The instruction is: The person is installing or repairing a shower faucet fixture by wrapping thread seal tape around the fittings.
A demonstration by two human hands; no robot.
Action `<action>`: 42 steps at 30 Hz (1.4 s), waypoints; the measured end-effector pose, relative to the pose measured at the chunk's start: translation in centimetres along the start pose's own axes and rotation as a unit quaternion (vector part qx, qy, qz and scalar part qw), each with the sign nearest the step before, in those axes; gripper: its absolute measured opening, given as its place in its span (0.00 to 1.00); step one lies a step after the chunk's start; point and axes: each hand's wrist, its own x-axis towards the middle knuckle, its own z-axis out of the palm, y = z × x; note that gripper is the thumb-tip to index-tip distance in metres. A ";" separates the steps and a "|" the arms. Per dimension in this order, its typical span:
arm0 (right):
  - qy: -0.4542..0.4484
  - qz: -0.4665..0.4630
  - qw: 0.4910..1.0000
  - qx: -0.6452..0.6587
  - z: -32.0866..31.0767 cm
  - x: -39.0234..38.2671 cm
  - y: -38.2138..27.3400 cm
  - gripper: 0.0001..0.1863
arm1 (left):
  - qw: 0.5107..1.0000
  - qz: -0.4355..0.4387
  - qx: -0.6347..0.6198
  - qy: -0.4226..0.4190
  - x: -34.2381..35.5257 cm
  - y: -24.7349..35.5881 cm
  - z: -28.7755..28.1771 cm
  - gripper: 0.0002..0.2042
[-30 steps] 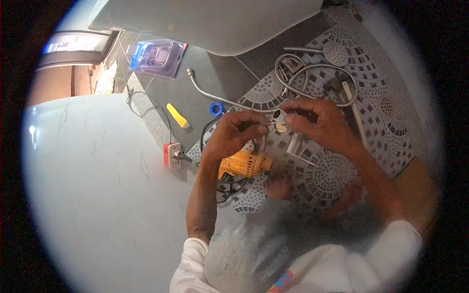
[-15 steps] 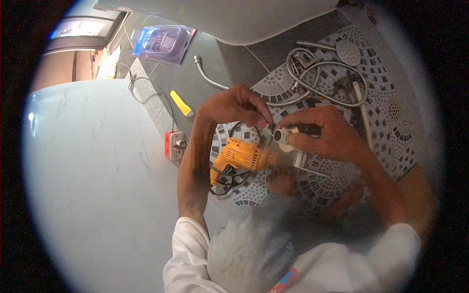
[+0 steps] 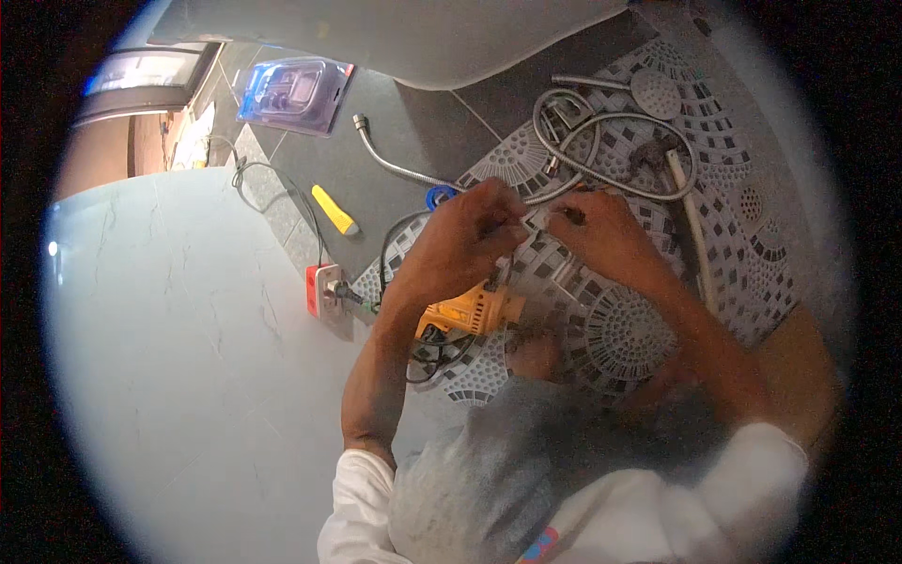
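Note:
My left hand (image 3: 470,240) is closed with its fingertips pinched beside my right hand; whatever they pinch is too small to name. My right hand (image 3: 611,235) is closed around a shiny metal fitting (image 3: 568,273), mostly hidden by the fingers, with a part showing below them. A small pale piece shows between the two hands. Below my left wrist lies a yellow electric drill (image 3: 479,308), partly covered by my forearm. A blue ring (image 3: 439,195) shows just beyond my left hand.
A metal hose (image 3: 691,179) loops beyond my hands by a round shower head (image 3: 655,92) and a hammer (image 3: 684,193). At left are a yellow-handled tool (image 3: 334,209), a red-and-white socket block (image 3: 324,289) and a clear plastic package (image 3: 296,92). A white curved fixture (image 3: 413,38) stands at the back.
My hands have come closer together, and the fitting's round end has turned out of sight. The blue ring now shows beyond my left hand. The view has shifted slightly.

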 end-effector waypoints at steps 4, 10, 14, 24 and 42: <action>0.085 -0.005 0.995 0.051 0.3 0.8 0.5 0.18 | 0.988 0.001 -0.152 0.022 0.3 -4.8 0.6 0.08; 0.036 -0.057 0.988 0.138 -0.1 0.9 -0.2 0.19 | 0.982 0.008 -0.188 0.003 1.6 -8.2 0.0 0.08; -0.080 -0.088 0.987 0.103 -0.4 0.7 -1.1 0.20 | 0.992 -0.012 -0.128 -0.021 2.4 -7.7 -0.8 0.07; -0.027 0.021 0.997 -0.072 1.4 2.2 -0.8 0.20 | 0.995 0.008 0.074 0.062 1.5 -3.8 2.2 0.05; 0.184 -0.090 0.978 -0.023 1.8 3.5 0.9 0.22 | 0.921 0.024 0.251 0.297 0.9 -17.2 -0.7 0.19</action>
